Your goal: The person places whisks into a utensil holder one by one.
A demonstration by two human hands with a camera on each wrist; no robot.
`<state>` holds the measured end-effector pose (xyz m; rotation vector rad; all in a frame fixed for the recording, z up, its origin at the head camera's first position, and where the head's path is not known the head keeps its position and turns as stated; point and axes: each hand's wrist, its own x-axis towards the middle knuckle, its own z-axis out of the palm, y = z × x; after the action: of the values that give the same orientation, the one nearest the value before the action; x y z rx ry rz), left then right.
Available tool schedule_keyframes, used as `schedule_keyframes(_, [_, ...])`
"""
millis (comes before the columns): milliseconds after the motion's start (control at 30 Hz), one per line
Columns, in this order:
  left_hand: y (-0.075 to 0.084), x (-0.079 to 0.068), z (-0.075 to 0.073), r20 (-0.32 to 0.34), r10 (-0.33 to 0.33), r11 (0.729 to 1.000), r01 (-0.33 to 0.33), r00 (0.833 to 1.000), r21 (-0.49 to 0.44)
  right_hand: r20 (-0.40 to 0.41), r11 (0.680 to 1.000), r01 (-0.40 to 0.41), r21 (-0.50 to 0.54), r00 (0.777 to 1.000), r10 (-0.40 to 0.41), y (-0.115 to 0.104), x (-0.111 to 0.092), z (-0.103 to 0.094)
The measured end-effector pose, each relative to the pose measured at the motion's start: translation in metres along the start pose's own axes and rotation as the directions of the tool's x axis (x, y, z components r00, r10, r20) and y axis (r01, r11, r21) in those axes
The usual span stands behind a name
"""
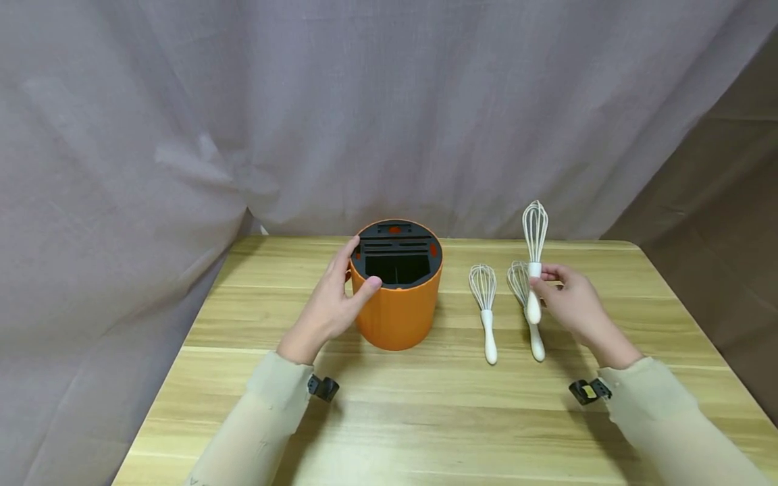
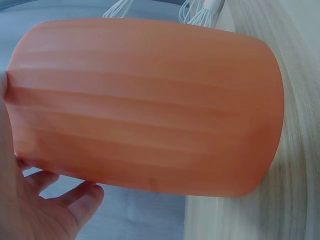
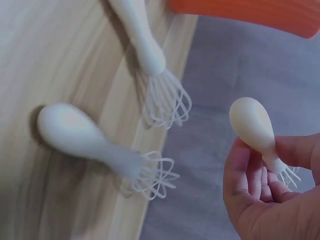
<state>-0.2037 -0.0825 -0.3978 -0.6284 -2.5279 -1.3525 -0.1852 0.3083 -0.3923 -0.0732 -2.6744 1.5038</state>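
An orange utensil holder (image 1: 398,320) with a black slotted insert (image 1: 398,244) stands upright on the table. My left hand (image 1: 331,300) holds it from the left side, thumb at the front of the rim and fingers round the far side. Off to the right, my right hand (image 1: 574,300) pinches a white whisk (image 1: 534,297) by its handle, wires up, above the tabletop. Below it lies a second whisk (image 1: 537,343), partly covered in the head view. A third whisk (image 1: 489,331) lies between that one and the holder; both lying whisks (image 3: 72,130) show in the right wrist view.
The wooden table (image 1: 437,425) has its far edge just behind the holder. A grey cloth (image 1: 377,115) hangs behind and to the left, with a brown cloth (image 1: 717,223) at the right. Each wrist wears a small black camera (image 1: 323,388).
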Motion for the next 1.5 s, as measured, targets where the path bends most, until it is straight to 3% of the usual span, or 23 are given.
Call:
schedule_keyframes(333, [-0.001, 0.001, 0.001, 0.011, 0.000, 1.000, 0.000, 1.000, -0.002, -0.013, 0.986, 0.061, 0.153, 0.998, -0.059, -0.029, 0.001, 0.015])
schedule_keyframes(567, [0.000, 0.000, -0.001, 0.002, -0.004, 1.000, 0.004, 1.000, -0.018, -0.040, 0.943, 0.160, 0.291, 0.987, -0.155, -0.055, 0.004, 0.029])
schedule_keyframes(767, [-0.001, -0.002, -0.002, -0.005, 0.007, 1.000, -0.007, 1.000, -0.005, -0.042, 0.909, 0.192, 0.370, 0.981, -0.190, -0.074, 0.004, 0.037])
schedule_keyframes(867, [0.000, -0.003, -0.002, -0.003, 0.009, 1.000, -0.009, 1.000, -0.001, -0.041, 0.868, 0.216, 0.447, 0.974, -0.222, -0.085, 0.005, 0.041])
schedule_keyframes(1033, [0.000, -0.001, -0.002, 0.001, 0.004, 1.000, -0.004, 1.000, 0.001, -0.052, 0.755, 0.269, 0.598, 0.953, -0.299, -0.104, 0.005, 0.051])
schedule_keyframes(1133, [0.001, 0.000, -0.001, 0.004, 0.005, 1.000, -0.005, 1.000, 0.001, -0.061, 0.707, 0.292, 0.644, 0.941, -0.333, -0.114, 0.004, 0.058])
schedule_keyframes(1267, [0.002, 0.003, -0.001, 0.011, 0.006, 1.000, -0.006, 1.000, 0.011, -0.060, 0.681, 0.295, 0.670, 0.936, -0.347, -0.125, 0.003, 0.066])
schedule_keyframes(1500, [0.002, 0.003, 0.001, 0.008, 0.001, 1.000, -0.001, 1.000, 0.021, -0.067, 0.666, 0.280, 0.691, 0.943, -0.326, -0.134, 0.004, 0.080])
